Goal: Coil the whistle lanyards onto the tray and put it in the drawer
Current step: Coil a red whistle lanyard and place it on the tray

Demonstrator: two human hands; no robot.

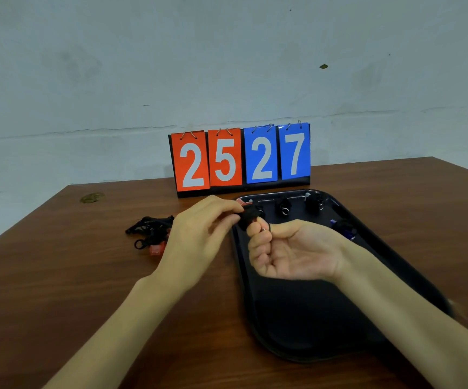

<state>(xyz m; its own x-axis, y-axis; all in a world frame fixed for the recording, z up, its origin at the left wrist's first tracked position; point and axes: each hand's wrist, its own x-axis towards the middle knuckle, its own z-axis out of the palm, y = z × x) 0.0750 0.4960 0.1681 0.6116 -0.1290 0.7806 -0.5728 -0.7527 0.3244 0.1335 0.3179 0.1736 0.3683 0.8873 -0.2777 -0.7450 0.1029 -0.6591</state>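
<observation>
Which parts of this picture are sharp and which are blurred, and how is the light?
Head view: the scoreboard is sharp; the near right rim of the tray and the right forearm beside it are smeared by motion; the light is soft and even, with only faint shadows.

My left hand [199, 228] and right hand [291, 254] are bare, and both forearms run bare to the bottom edge of the view. The fingers [221, 211] are slim and fairly long. The left hand shows its back and knuckles, the right its creased palm. My left forearm [120, 318] looks slender. My right forearm [412, 318] looks broader, its edges slightly blurred.
</observation>
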